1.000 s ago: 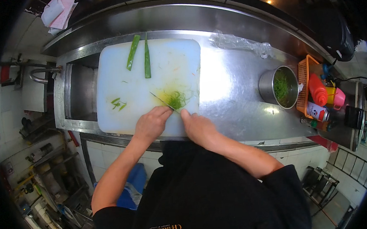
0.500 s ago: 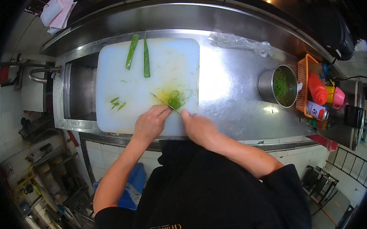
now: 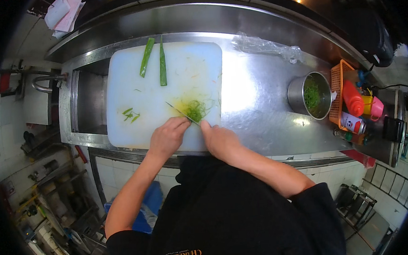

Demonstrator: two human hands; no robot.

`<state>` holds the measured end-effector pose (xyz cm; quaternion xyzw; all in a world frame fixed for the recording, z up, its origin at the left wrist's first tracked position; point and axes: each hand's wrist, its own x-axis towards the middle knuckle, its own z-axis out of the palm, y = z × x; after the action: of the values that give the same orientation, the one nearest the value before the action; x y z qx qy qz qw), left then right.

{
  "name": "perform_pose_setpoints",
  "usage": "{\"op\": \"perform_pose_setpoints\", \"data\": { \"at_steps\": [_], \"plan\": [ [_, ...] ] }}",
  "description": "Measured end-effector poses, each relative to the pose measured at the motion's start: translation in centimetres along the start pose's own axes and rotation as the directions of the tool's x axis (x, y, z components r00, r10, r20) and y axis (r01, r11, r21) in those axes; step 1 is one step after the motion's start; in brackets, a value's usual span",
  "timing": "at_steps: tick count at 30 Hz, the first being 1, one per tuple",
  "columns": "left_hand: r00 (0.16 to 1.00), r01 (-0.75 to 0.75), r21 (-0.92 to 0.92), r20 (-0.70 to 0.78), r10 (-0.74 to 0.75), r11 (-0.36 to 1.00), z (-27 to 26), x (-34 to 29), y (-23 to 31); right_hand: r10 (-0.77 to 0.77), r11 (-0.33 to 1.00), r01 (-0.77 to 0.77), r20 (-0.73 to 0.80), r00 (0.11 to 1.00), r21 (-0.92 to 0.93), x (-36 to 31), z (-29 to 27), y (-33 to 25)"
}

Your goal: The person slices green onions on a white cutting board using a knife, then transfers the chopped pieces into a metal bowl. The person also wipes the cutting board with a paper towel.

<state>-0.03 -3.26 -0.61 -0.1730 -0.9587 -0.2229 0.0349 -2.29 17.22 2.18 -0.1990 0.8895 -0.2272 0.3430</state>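
Observation:
My right hand (image 3: 221, 140) grips a knife (image 3: 179, 111), its thin blade slanting up and left across the white cutting board (image 3: 119, 86). On the blade's right side lies a loose heap of finely shredded green onion (image 3: 196, 110). My left hand (image 3: 169, 135) presses on the board with curled fingers, close against the blade's left side; what sits under the fingertips is hidden. Two longer green onion pieces, a left one (image 3: 147, 57) and a right one (image 3: 162, 65), lie at the board's far edge. Several short green scraps (image 3: 131, 115) are at its left.
A steel pot (image 3: 289, 97) with green shreds stands on the steel counter (image 3: 264, 124) at right, beside an orange basket (image 3: 335, 95) of bottles and a can. Crumpled clear plastic (image 3: 269, 48) lies at the back. A sink (image 3: 89, 101) and faucet (image 3: 49, 80) are at left.
The knife and both hands have shifted very slightly. The shreds beside the blade lie a little differently; the rest looks the same.

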Motion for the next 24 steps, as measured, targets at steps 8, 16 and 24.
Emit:
{"op": "perform_pose_setpoints", "data": {
  "at_steps": [8, 16, 24],
  "plan": [
    [1.0, -0.028, -0.001, 0.009, 0.028, 1.0, -0.2, -0.2, 0.0, 0.009, 1.0, -0.01, 0.041, 0.999, 0.017, -0.4, -0.8, -0.4],
    [0.997, -0.073, -0.002, -0.036, 0.073, 0.997, -0.2, -0.2, 0.0, -0.021, 0.999, 0.02, 0.034, 0.999, 0.044, -0.3, 0.1, -0.1],
    [0.998, -0.06, 0.003, -0.008, 0.06, 0.998, -0.3, 0.0, -0.1, -0.013, 0.999, 0.013, -0.001, 1.0, 0.049, -0.5, 0.0, -0.1]
  ]
}}
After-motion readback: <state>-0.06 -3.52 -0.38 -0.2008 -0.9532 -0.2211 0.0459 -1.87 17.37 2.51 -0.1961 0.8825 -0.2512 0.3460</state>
